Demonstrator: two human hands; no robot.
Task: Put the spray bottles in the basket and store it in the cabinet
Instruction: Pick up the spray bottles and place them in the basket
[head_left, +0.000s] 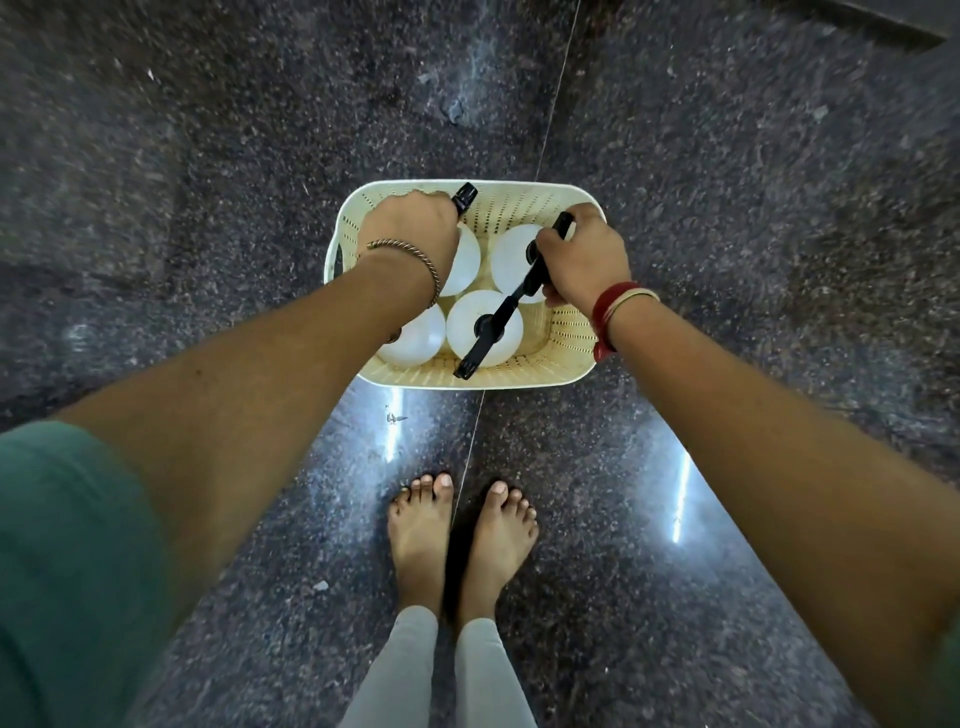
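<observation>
A cream perforated plastic basket (569, 340) stands on the dark floor in front of my feet. Several white spray bottles with black trigger heads stand upright inside it. My left hand (410, 228) is closed around the black head of the far-left bottle (465, 262). My right hand (582, 254) grips the black head of the far-right bottle (511, 257). A near bottle (485, 325) stands free in the middle, its trigger pointing towards me. Another near-left bottle (415, 340) is partly hidden under my left forearm.
The floor is dark speckled polished stone (208, 156) with a thin joint line running from top to bottom. My bare feet (462, 535) stand just behind the basket. A dark edge (883, 21) shows at the top right corner. No cabinet is in view.
</observation>
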